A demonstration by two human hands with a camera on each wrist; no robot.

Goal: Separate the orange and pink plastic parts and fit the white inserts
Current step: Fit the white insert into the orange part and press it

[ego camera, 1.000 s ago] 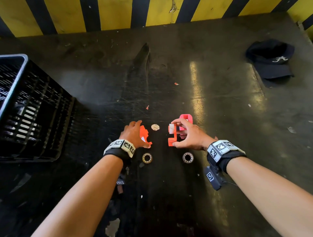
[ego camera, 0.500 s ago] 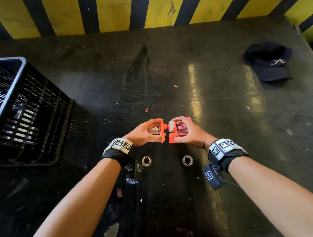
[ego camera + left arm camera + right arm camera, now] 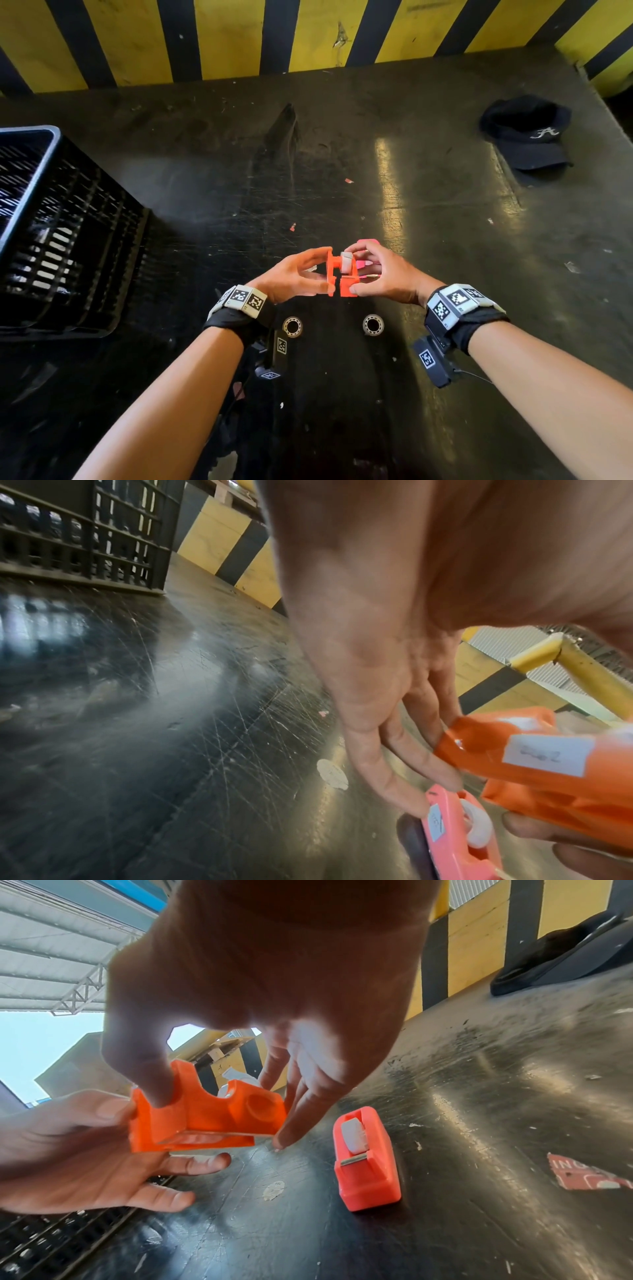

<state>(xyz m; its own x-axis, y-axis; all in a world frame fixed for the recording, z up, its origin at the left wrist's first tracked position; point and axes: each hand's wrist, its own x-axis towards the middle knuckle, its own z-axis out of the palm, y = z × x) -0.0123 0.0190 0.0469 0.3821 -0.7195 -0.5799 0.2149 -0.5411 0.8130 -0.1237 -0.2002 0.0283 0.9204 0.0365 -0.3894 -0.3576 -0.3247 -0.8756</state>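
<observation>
Both hands meet at the table's centre, just above its surface. My left hand (image 3: 318,274) pinches a flat orange half (image 3: 330,274) between thumb and fingers. My right hand (image 3: 356,270) grips the other orange half (image 3: 348,286), which carries a white insert (image 3: 346,263). The two orange halves (image 3: 205,1115) touch edge to edge. The pink part (image 3: 366,1161) stands on the table just beyond my right hand, with a white insert (image 3: 354,1135) seated in it. It also shows under my left fingers as the pink part (image 3: 455,831).
Two metal bearing rings (image 3: 292,326) (image 3: 373,323) lie on the table near my wrists. A black crate (image 3: 61,240) stands at the left, and a dark cap (image 3: 527,137) lies at the far right. A round white sticker (image 3: 332,773) is on the scratched black table (image 3: 445,222).
My left hand lifted its orange half from the table and carried it right. It now touches the orange half in my right hand, which has stayed in place.
</observation>
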